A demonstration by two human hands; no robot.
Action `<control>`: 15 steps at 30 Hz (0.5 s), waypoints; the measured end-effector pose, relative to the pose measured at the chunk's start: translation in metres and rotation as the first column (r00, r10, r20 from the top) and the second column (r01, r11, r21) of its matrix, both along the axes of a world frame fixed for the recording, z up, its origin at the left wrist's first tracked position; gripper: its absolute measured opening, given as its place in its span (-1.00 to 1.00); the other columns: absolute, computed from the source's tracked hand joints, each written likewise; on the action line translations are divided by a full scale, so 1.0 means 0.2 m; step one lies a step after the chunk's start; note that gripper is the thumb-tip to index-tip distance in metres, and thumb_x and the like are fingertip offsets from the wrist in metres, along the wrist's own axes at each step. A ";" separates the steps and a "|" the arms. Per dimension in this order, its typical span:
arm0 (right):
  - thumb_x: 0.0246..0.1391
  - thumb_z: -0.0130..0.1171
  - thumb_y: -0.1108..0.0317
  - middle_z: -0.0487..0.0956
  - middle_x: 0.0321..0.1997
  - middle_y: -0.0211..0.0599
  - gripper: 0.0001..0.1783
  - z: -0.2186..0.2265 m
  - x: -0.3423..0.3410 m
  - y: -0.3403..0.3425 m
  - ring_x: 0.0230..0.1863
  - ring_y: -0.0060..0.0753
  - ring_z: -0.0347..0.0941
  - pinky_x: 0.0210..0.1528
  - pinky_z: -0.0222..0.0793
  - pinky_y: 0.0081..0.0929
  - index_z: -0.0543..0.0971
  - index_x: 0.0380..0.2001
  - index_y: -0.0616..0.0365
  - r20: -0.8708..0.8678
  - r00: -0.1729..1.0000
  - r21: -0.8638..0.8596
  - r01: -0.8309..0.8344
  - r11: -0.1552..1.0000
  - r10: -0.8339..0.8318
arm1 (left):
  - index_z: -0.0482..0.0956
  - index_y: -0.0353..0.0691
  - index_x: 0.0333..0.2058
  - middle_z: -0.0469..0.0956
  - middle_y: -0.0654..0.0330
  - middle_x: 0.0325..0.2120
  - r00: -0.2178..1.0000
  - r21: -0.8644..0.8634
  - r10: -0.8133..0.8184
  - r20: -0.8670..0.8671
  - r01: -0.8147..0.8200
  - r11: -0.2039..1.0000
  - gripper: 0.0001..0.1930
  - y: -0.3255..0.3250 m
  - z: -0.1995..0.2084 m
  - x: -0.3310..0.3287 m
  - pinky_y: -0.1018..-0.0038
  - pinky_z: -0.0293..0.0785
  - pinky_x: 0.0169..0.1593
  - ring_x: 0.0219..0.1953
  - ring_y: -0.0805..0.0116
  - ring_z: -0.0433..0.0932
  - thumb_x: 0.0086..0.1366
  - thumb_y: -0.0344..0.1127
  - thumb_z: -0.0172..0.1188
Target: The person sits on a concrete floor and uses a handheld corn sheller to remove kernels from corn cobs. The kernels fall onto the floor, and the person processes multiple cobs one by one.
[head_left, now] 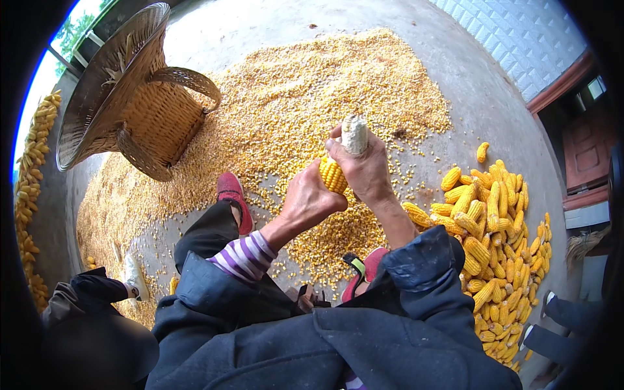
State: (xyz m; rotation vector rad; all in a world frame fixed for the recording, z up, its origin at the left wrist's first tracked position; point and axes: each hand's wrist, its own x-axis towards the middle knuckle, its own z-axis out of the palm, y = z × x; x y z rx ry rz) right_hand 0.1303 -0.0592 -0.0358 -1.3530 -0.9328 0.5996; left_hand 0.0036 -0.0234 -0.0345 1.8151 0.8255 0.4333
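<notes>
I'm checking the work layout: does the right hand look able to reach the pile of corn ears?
Likely yes: the pile of corn ears lies rightward of the right hand, with no barrier visible between. That hand grips a whitish cob, though, which may hinder grasping.

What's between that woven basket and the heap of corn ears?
In the head view, loose kernels by the basket, then kernel-dotted grey floor before the heap; above, left hand and right hand hold a yellow ear and white cob.
</notes>
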 end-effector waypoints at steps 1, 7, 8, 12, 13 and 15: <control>-0.01 0.28 0.42 0.61 -0.45 -0.38 -0.85 -0.02 0.01 0.01 -0.42 -0.60 0.50 -0.35 0.44 -0.55 0.54 -0.35 0.17 0.046 0.998 0.023 0.040 0.999 -0.041 | 0.46 -0.36 -0.41 0.50 0.18 -0.59 0.998 -0.211 -0.064 0.014 0.066 0.975 -0.67 0.01 0.08 -0.01 0.48 0.45 -0.49 -0.56 0.40 0.52 -0.15 -0.32 0.32; -0.01 0.34 0.33 0.57 -0.41 -0.40 -0.76 0.02 0.08 0.02 -0.39 -0.62 0.48 -0.35 0.43 -0.60 0.50 -0.35 0.18 0.027 0.995 0.021 0.100 0.995 -0.101 | 0.44 -0.32 -0.37 0.44 0.27 -0.60 0.983 -0.543 -0.107 0.149 0.172 0.822 -0.65 0.02 0.12 -0.04 0.56 0.41 -0.55 -0.60 0.48 0.47 -0.16 -0.30 0.32; 0.01 0.32 0.35 0.56 -0.40 -0.43 -0.76 0.03 0.09 0.01 -0.38 -0.62 0.47 -0.31 0.41 -0.61 0.51 -0.27 0.15 -0.065 0.998 0.056 0.023 0.998 -0.019 | 0.44 -0.32 -0.37 0.44 0.27 -0.59 0.990 -0.457 -0.120 0.077 0.142 0.878 -0.65 0.04 0.15 -0.02 0.55 0.42 -0.55 -0.60 0.48 0.47 -0.15 -0.31 0.31; -0.03 0.30 0.42 0.55 -0.25 -0.38 -0.64 0.13 0.03 -0.02 -0.21 -0.54 0.47 -0.11 0.40 -0.56 0.52 -0.10 0.13 -0.200 0.945 -0.007 -0.266 0.964 0.259 | 0.41 -0.41 -0.29 0.51 -0.05 -0.61 0.990 0.396 0.075 -0.123 -0.020 0.918 -0.61 0.06 -0.01 -0.01 0.18 0.46 -0.48 -0.59 0.03 0.54 -0.14 -0.35 0.21; -0.05 0.32 0.38 0.55 -0.23 -0.33 -0.65 0.05 -0.02 0.00 -0.17 -0.47 0.47 -0.07 0.39 -0.53 0.55 -0.15 0.15 -0.080 0.975 -0.014 -0.209 0.978 0.207 | 0.39 -0.43 -0.30 0.50 -0.12 -0.62 0.979 0.541 0.109 -0.174 0.002 0.841 -0.62 0.04 -0.04 0.02 0.14 0.45 -0.47 -0.58 -0.06 0.54 -0.12 -0.35 0.19; -0.06 0.31 0.38 0.60 -0.36 -0.23 -0.76 -0.02 -0.04 0.03 -0.34 -0.41 0.53 -0.27 0.45 -0.44 0.55 -0.28 0.15 0.101 0.994 -0.053 0.037 0.998 -0.032 | 0.32 -0.48 -0.31 0.50 -0.17 -0.61 0.972 0.398 0.105 -0.212 -0.012 0.917 -0.60 0.02 -0.07 0.02 0.09 0.45 -0.43 -0.52 -0.13 0.55 -0.10 -0.33 0.19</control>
